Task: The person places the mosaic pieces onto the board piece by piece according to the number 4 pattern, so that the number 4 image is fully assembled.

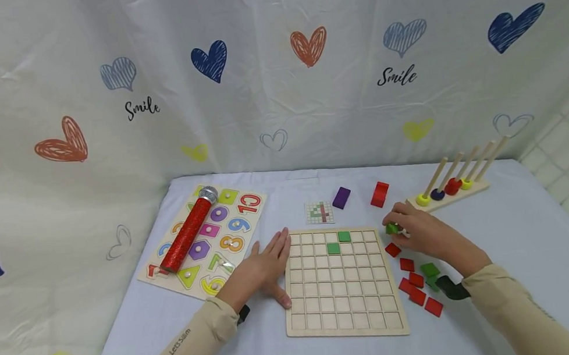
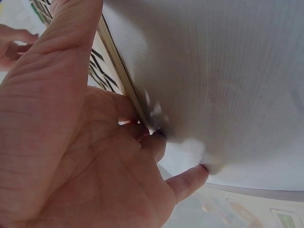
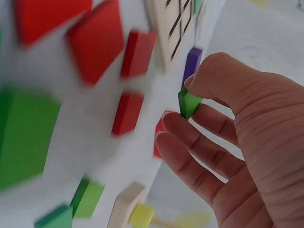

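Observation:
A wooden grid board lies flat, with two green tiles set diagonally in its upper cells. My left hand rests against the board's left edge, fingers extended and thumb spread lower along that side; in the left wrist view the fingertips touch the board's side and the cloth. Just off the board's upper right corner, my right hand pinches a green tile between thumb and fingers. Loose red tiles and a few green ones are scattered below that hand. A small pattern card sits behind the board.
To the left lies a number puzzle board bearing a red glittery microphone. Purple and red pieces lie at the back. A peg stand with coloured beads stands back right, near the heart-printed curtain.

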A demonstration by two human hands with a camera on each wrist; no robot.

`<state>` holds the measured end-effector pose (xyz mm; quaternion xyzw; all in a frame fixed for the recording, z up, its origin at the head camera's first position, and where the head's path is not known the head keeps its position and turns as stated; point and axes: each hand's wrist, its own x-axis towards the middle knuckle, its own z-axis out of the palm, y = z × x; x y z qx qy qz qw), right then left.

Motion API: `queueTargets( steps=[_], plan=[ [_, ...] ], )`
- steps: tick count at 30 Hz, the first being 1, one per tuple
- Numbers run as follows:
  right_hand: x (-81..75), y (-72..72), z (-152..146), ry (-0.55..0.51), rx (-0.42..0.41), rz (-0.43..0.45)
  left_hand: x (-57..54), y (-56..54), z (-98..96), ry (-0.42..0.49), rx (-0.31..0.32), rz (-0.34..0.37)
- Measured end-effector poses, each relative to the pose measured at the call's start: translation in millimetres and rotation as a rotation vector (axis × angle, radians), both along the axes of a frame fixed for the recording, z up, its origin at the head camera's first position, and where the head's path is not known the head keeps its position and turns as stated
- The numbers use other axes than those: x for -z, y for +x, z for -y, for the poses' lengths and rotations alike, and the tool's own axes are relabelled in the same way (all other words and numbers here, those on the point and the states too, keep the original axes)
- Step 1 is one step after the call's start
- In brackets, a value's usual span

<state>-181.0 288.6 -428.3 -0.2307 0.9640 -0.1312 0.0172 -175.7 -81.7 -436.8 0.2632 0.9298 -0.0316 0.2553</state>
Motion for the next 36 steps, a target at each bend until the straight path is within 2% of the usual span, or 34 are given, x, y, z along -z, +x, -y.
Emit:
queueTargets(
  steps=[4, 8, 10, 11, 15, 18, 25, 32, 36],
  plan=[
    [-0.8, 2.2, 16, -0.039, -0.042, 0.052, 10.1, -5.0, 0.0, -0.004, -0.006, 0.006],
    [-1.4, 4.9, 36, -0.048, -0.106, 0.063, 37.1, -18.5, 3.7, 0.019, 0.010, -0.003],
    [-0.8, 6.6, 45, -0.040, -0.142, 0.046, 42.4, -20.7, 5.0, 0.033, 0.013, 0.000],
    [0.0, 7.4, 49, -0.040, -0.153, 0.039, 41.4, -20.1, 5.0, 0.035, 0.012, 0.001],
    [2.8, 9.6, 62, -0.031, -0.190, 0.005, 15.3, -7.2, 2.1, 0.017, -0.001, 0.000],
    [4.9, 9.7, 68, -0.041, -0.218, -0.009, 3.5, -0.8, 0.7, 0.011, -0.002, -0.017],
    [5.3, 11.8, 81, -0.070, -0.257, 0.017, 1.6, -0.8, 1.1, 0.018, 0.004, -0.007],
    [8.3, 11.0, 99, -0.076, -0.353, 0.032, 2.1, -1.9, 1.7, 0.017, -0.001, 0.000],
    [10.0, 8.9, 111, -0.070, -0.377, 0.032, 2.2, -1.5, 1.5, 0.012, -0.004, -0.004]
  ],
)
